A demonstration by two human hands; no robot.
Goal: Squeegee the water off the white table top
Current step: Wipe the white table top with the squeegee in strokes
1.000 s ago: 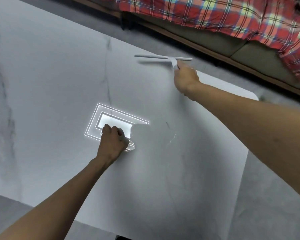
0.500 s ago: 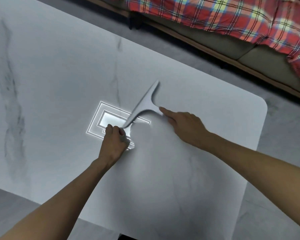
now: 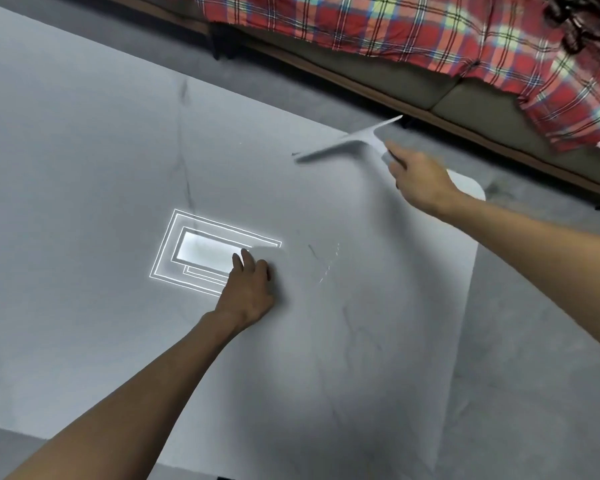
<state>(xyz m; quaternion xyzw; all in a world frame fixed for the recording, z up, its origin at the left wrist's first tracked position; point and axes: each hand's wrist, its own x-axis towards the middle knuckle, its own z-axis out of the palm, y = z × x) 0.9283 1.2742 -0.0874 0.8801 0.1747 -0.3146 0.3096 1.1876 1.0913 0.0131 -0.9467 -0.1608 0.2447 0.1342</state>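
The white marble-veined table top (image 3: 84, 168) fills most of the view. My right hand (image 3: 420, 181) grips the handle of a white squeegee (image 3: 350, 142) near the table's far right corner; its long blade is blurred and lies slanted close above the surface. My left hand (image 3: 248, 289) rests on the table near the middle with its fingers loosely bent, holding nothing. A faint line of small water drops (image 3: 329, 265) lies right of my left hand.
A bright reflection of a ceiling light (image 3: 201, 252) shines on the table beside my left hand. A sofa with a red plaid blanket (image 3: 413, 26) runs along the far side. Grey floor (image 3: 534, 375) lies to the right of the table's edge.
My right hand has swung the squeegee from beside my left hand out to the far right corner. My left hand's fingers have loosened on the table.
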